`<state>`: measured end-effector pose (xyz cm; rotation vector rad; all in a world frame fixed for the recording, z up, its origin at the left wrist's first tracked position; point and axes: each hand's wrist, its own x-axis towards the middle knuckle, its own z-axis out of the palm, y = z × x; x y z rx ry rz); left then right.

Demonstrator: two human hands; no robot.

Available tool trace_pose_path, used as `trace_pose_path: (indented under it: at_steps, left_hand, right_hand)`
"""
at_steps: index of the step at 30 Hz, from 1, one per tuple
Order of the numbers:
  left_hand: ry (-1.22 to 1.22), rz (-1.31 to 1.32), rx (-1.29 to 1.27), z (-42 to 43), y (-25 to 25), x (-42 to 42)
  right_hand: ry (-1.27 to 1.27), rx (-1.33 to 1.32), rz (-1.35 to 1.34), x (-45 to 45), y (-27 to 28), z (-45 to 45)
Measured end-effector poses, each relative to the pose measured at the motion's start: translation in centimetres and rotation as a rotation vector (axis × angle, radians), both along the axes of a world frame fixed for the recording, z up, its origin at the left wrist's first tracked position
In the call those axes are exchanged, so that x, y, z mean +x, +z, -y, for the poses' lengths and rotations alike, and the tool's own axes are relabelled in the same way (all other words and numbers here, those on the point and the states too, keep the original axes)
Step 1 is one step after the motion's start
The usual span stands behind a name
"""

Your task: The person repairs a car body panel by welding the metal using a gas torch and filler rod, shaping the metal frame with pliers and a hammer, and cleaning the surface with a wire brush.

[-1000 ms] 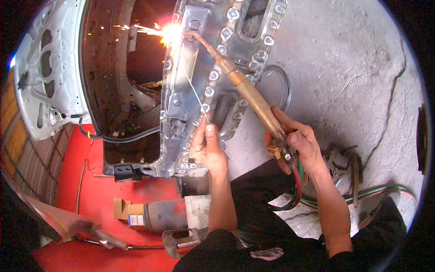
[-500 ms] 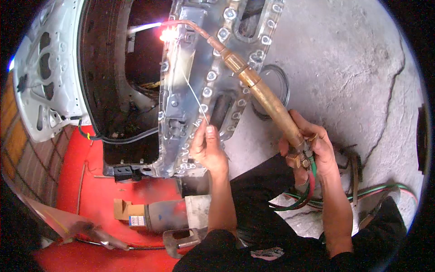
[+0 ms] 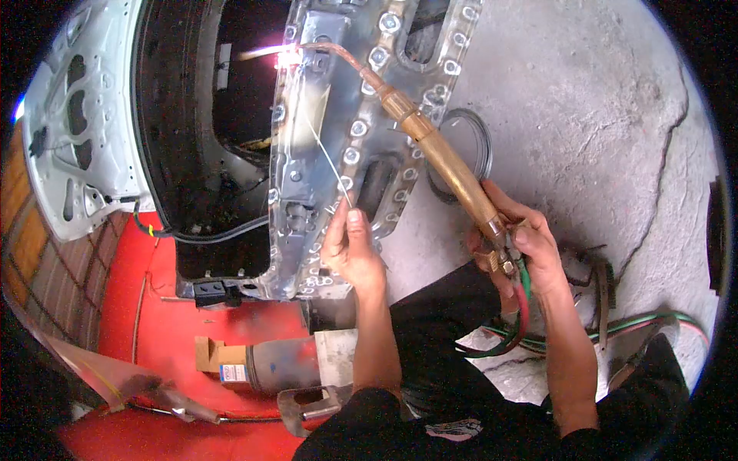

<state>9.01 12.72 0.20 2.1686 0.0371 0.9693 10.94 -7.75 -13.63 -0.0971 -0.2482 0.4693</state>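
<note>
My right hand is wrapped around the valve end of a brass gas welding torch. The torch's bent copper tip reaches up and left to the metal panel, where the flame glows bright pink-white on the panel's left edge. Between the thumb and fingers of my left hand is a thin filler rod, slanting up toward the glowing spot; its far end is lost in the glare. Rows of round weld spots line the panel. Green and red hoses hang from the torch's lower end.
Left of the panel is a car body opening with a black rubber seal and a white door or lid. A wire coil lies on the concrete floor. Below are a cardboard box, a cylinder and a clamp. Hoses cross at right.
The torch tip has shifted slightly down and right, and its flame now strikes the panel edge a little higher than before. My right hand moved slightly with it; my left hand is nearly still.
</note>
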Motion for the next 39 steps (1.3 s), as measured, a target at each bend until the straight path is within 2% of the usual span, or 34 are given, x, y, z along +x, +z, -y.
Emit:
trace_pose_path:
  at_steps: [13,16,24,28,37,39]
  left_hand:
    - [0.008,-0.044,0.021,-0.1,0.4,0.1]
    - [0.015,0.047,0.039,0.3,0.0,0.8]
    - [0.017,0.034,0.04,0.5,0.2,0.7]
    - [-0.022,-0.039,-0.028,0.4,0.5,0.2]
    - [0.036,0.054,0.02,0.8,0.2,0.9]
    - [0.006,-0.001,-0.004,0.5,0.4,0.4]
  right_hand:
    - [-0.006,-0.068,0.044,0.3,1.1,-0.8]
    - [0.026,-0.088,0.049,0.4,1.2,-0.5]
    - [0.032,-0.107,0.05,0.3,1.5,-0.3]
    - [0.023,-0.099,0.058,0.4,1.7,-0.4]
    - [-0.006,-0.071,0.044,0.2,1.7,-0.5]
    - [-0.004,-0.07,0.043,0.2,1.7,-0.5]
